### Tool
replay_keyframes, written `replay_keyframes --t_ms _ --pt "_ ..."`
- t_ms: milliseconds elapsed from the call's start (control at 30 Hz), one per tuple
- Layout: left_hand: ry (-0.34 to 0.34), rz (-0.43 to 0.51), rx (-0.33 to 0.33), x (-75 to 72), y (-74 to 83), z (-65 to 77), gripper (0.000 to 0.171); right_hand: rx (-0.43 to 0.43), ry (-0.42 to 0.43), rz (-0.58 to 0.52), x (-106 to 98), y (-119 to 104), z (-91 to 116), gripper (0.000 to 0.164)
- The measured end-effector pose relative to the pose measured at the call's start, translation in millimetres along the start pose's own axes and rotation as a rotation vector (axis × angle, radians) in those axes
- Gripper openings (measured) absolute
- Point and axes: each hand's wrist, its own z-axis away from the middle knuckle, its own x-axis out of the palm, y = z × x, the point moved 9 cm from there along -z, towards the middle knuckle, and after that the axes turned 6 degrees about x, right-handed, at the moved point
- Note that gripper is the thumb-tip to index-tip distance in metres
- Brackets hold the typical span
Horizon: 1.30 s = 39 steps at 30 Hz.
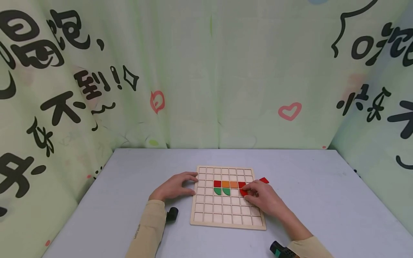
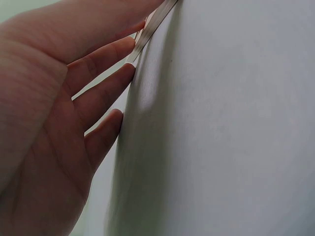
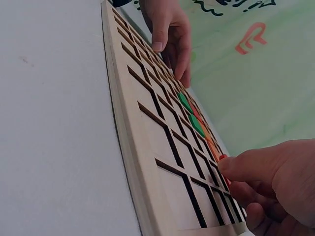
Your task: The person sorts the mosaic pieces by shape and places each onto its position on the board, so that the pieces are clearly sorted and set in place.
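A wooden grid board [image 1: 208,217] lies on the table, and my left hand [image 1: 176,185] touches its left edge with fingers spread and fairly straight. In the left wrist view the fingertips meet the board's edge. My right hand [image 1: 265,198] pinches a red piece [image 1: 243,192] with a rounded side over the board's right part; the fingers hide some of it. Along one row lie a red square [image 1: 217,184], two orange squares [image 1: 229,184] and a red piece [image 1: 241,184]. Below them sit two green quarter-round pieces [image 1: 222,191].
Another red piece [image 1: 264,180] lies just beyond my right hand, by the board's right edge. Dark wrist devices [image 1: 172,214] are on both forearms. A pale patterned curtain [image 1: 245,79] with black lettering surrounds the table [image 1: 309,179] at the back and sides.
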Motion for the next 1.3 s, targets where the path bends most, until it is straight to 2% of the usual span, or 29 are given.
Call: replay_keyframes --t_ms 300,800,1300 --pt "-0.004 -0.004 -0.004 0.4 -1.1 -0.6 0.042 -0.038 -0.025 -0.028 5 -9 -3 0.022" --pt "-0.003 0.002 0.0 -0.8 1.2 -0.1 0.042 -0.05 -0.038 0.007 18 -17 -9 0.018" --pt "-0.006 0.004 0.023 -1.3 4.0 0.7 0.042 -0.008 -0.021 -0.015 21 -17 -14 0.02"
